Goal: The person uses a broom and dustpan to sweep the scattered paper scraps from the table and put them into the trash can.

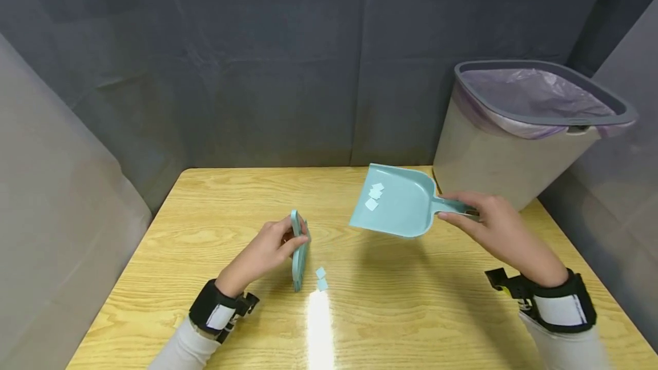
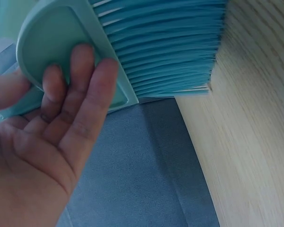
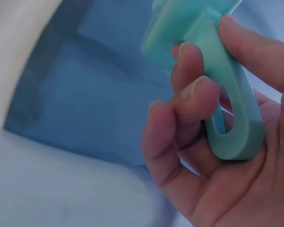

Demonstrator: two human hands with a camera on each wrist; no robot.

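My right hand (image 1: 493, 224) grips the handle of a light teal dustpan (image 1: 406, 201), which is raised above the table. Several small pale paper squares (image 1: 375, 194) lie in the pan toward its open edge. In the right wrist view, my fingers curl round the looped handle (image 3: 241, 118). On the left, my left hand (image 1: 269, 250) holds a small teal hand brush (image 1: 298, 253) upright on its edge. Its blue bristles (image 2: 170, 47) point toward the wood in the left wrist view. Two pale paper squares (image 1: 321, 278) lie on the table just right of the brush.
A tall light bin (image 1: 493, 147) with a grey rim and a purplish liner stands at the back right, beyond the table (image 1: 216, 313). Dark grey cloth (image 1: 267, 73) hangs behind the table. Paler panels flank both sides. A bright glare strip crosses the front of the tabletop.
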